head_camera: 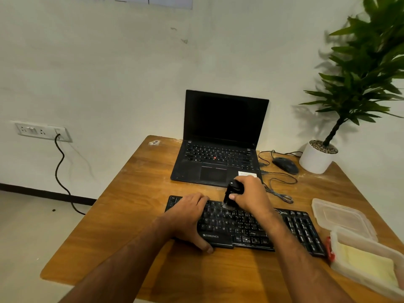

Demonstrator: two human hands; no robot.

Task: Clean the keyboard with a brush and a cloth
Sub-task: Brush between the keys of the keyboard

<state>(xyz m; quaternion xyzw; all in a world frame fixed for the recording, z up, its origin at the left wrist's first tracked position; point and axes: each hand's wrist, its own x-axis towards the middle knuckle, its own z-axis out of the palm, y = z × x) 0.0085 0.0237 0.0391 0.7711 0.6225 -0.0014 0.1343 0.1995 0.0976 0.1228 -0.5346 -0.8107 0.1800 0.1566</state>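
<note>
A black keyboard [251,228] lies across the near part of the wooden table. My left hand [188,217] lies over its left end, fingers spread on the keys and the thumb curled round the front edge. My right hand [249,193] grips a small black brush [231,193], whose pale bristles touch the upper key rows near the middle. A yellow cloth [369,265] lies folded inside a clear plastic box [341,237] at the right.
An open black laptop [218,162] stands behind the keyboard. A wired mouse [285,165], its cable and a potted plant [317,158] are at the back right. The box's lid [336,215] lies beside the keyboard's right end. The table edge [87,224] runs along the left.
</note>
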